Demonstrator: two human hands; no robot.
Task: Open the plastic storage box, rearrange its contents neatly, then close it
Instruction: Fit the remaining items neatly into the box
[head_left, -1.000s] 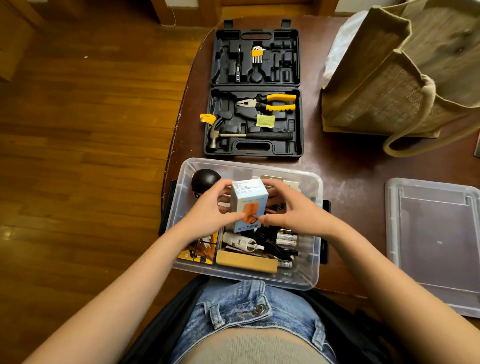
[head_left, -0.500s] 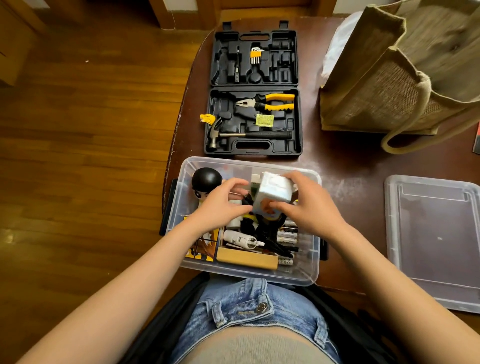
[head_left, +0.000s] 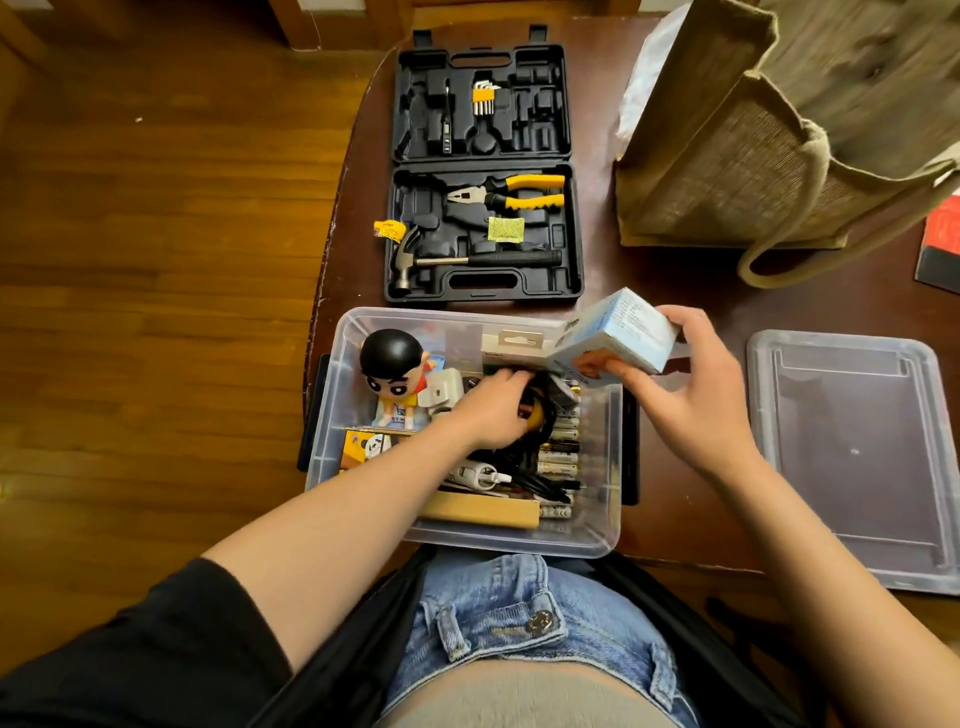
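1. The clear storage box (head_left: 597, 540) is seen at lower centre of the frame, lid off, on the table (head_left: 675, 291).
2. Inside it, black cables (head_left: 524, 465) are grasped by the left hand (head_left: 491, 413); batteries (head_left: 561, 447) lie just beside.
3. A pale blue carton (head_left: 618, 338) is gripped by the right hand (head_left: 691, 400) above the box's upper right corner.
4. The lid (head_left: 852, 457) is laid at right.
5. An open tool case (head_left: 485, 171) is seen farther up.
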